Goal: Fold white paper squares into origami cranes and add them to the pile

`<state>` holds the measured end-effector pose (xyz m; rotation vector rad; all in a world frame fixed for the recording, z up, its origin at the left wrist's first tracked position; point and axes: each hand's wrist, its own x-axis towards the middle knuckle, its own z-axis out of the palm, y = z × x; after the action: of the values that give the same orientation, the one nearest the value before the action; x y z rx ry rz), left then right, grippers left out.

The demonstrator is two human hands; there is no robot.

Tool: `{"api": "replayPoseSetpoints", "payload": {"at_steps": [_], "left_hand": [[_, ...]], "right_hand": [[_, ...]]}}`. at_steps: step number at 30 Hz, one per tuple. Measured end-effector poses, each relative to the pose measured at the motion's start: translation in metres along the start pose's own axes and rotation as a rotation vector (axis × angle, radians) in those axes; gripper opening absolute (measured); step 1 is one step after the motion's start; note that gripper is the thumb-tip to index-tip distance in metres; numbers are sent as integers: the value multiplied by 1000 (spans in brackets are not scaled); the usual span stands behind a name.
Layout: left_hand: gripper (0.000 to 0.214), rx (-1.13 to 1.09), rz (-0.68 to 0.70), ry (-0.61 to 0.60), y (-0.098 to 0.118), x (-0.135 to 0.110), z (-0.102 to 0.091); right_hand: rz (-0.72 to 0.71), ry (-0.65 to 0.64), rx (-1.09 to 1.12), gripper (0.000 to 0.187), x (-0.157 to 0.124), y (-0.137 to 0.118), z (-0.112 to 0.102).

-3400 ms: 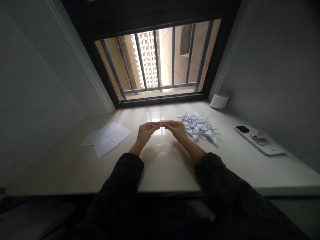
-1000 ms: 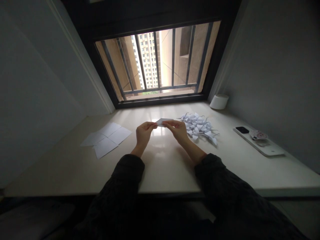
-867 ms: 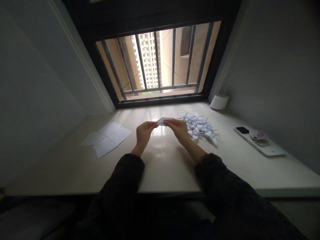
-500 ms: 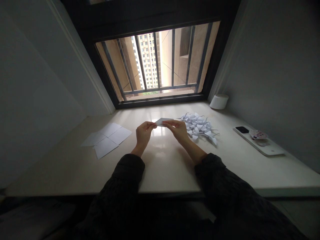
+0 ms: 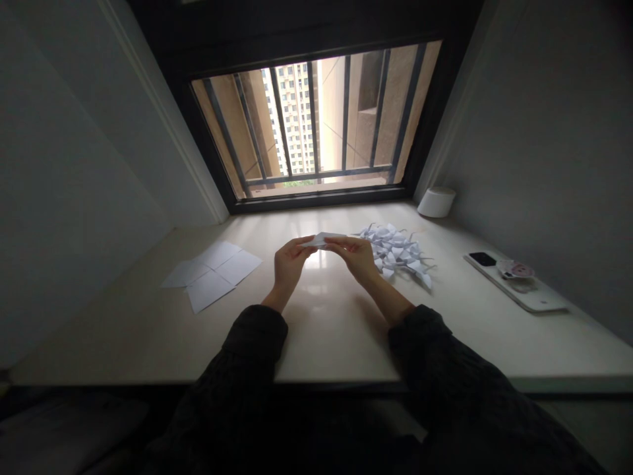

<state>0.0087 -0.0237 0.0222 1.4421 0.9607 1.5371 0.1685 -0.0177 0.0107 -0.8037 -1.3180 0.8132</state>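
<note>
**Folded paper held in both hands above the bench**

Compared with the frame 3.4 s back, the folded paper now shows a broader pale face. It was then only a thin sliver between the fingertips. Both hands sit slightly further toward 12 o'clock, the window side. The other items on the bench are unchanged in position.

Left hand: raised off the bench, with thumb and forefinger closed narrowly on the 9 o'clock end of the folded paper. The remaining fingers are curled beneath.

Right hand: also raised, with its fingertips closed on the 3 o'clock part of the same paper and the palm turned inward. The two hands nearly meet at the paper. Whether they touch each other cannot be told.

Folded paper: a small white wedge, lying close to flat. It is held clear of the bench surface at the centre of the bench, with a bright reflection on the bench below it.

Surroundings, taking the hands as dial centre:
- A pile of folded paper figures lies on the bench at 3 o'clock, just beside the right hand.
- Loose sheets, white and overlapping, lie flat at 9 o'clock, well apart from the left hand.
- A phone lies flat at 3 o'clock near the bench edge, well beyond the pile, with a round disc on it.
- A white cylinder stands at 1 o'clock in the corner.
- The barred window is at 12 o'clock.

Both forearms are in dark sleeves.
</note>
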Motion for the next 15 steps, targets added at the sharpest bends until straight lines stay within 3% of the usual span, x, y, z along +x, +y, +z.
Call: {"api": "replayPoseSetpoints", "payload": {"at_steps": [15], "left_hand": [[24,22,62,65,-3,4,-7]], "right_hand": [[2,10,-4,18,1,5,-1]]}}
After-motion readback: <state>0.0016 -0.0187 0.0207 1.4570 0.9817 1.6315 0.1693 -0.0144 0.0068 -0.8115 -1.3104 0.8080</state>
